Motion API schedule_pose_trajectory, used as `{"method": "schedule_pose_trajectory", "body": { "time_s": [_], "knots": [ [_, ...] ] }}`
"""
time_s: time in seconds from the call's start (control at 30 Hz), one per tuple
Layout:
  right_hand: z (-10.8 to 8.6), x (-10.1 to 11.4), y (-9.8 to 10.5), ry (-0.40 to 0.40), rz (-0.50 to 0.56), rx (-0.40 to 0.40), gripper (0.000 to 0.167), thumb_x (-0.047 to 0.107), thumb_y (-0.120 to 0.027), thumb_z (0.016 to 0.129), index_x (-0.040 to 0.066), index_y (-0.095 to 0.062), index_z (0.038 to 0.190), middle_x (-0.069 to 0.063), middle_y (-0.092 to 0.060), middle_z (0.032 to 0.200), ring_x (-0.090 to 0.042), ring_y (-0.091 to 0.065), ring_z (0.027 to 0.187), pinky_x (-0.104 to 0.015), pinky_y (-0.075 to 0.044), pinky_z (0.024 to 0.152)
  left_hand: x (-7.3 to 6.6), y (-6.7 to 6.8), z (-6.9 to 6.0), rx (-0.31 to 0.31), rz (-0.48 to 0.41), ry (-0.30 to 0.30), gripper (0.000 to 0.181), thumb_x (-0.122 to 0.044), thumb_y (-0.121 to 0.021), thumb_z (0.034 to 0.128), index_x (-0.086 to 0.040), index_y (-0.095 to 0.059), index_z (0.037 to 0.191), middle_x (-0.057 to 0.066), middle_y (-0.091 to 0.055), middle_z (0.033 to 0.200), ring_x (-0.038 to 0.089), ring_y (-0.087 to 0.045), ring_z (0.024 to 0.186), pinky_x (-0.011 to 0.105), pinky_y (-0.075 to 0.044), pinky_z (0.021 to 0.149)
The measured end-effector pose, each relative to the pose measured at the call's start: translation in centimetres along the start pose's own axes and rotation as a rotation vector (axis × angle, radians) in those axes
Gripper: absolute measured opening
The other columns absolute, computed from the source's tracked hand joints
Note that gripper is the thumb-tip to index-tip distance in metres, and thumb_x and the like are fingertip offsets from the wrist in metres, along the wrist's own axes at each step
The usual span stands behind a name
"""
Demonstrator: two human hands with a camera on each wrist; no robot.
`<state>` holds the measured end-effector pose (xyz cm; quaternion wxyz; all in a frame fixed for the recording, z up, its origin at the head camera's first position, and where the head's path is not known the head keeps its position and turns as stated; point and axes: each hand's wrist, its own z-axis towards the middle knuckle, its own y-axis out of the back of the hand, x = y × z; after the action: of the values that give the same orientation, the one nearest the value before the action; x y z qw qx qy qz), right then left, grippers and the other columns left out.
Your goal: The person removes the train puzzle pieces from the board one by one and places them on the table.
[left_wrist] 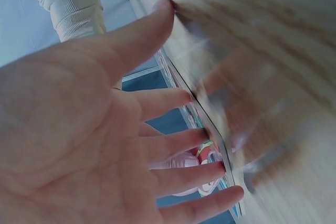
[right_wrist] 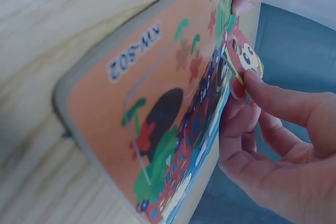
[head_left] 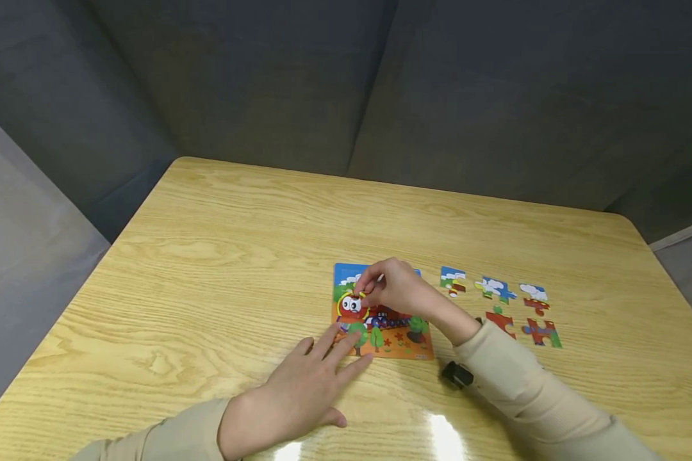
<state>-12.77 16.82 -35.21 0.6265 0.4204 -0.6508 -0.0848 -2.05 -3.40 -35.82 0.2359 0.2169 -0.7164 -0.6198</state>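
A colourful puzzle board [head_left: 403,349] with an orange lower part lies flat on the table. Over its left part, the right hand [head_left: 400,291] pinches a puzzle piece [head_left: 352,306] with a red face and big white eyes. The right wrist view shows this piece [right_wrist: 244,56] tilted up from the board [right_wrist: 105,114], between thumb and fingers of the right hand [right_wrist: 283,140]. The left hand [head_left: 302,390] is spread, its fingertips at the board's lower left edge. In the left wrist view the left hand [left_wrist: 105,129] has its fingers straight along the board's edge [left_wrist: 223,153].
Several loose puzzle pieces [head_left: 496,288] lie right of the board in two rows, the lower ones including a red piece [head_left: 542,331] beside the right sleeve [head_left: 530,390]. The wooden table [head_left: 207,256] ends at a dark cloth partition [head_left: 277,83] at the back.
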Motion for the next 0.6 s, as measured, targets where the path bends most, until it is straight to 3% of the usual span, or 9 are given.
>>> {"method": "schedule_pose_trajectory", "body": {
  "time_s": [0.3, 0.6],
  "knots": [
    [-0.7, 0.4, 1.0, 0.081, 0.020, 0.026, 0.012, -0.006, -0.068, 0.087, 0.005, -0.072, 0.090, -0.004, -0.068, 0.083, -0.023, -0.067, 0.074, -0.031, -0.053, 0.065, 0.0, 0.1, 0.1, 0.018, 0.004, 0.003, 0.088, -0.069, -0.061, 0.0786, -0.026, -0.038, 0.152, 0.006, -0.032, 0.156, 0.034, -0.034, 0.140, 0.043, -0.048, 0.094],
    [-1.9, -1.2, 3.3, 0.052, 0.058, 0.009, 0.011, -0.007, -0.066, 0.088, 0.001, -0.070, 0.094, -0.008, -0.066, 0.083, -0.028, -0.065, 0.076, -0.041, -0.054, 0.067, 0.0, 0.1, 0.0, 0.021, -0.013, 0.005, 0.089, -0.068, -0.062, 0.0786, -0.026, -0.037, 0.153, 0.006, -0.030, 0.157, 0.034, -0.033, 0.140, 0.045, -0.048, 0.095]
  ]
}}
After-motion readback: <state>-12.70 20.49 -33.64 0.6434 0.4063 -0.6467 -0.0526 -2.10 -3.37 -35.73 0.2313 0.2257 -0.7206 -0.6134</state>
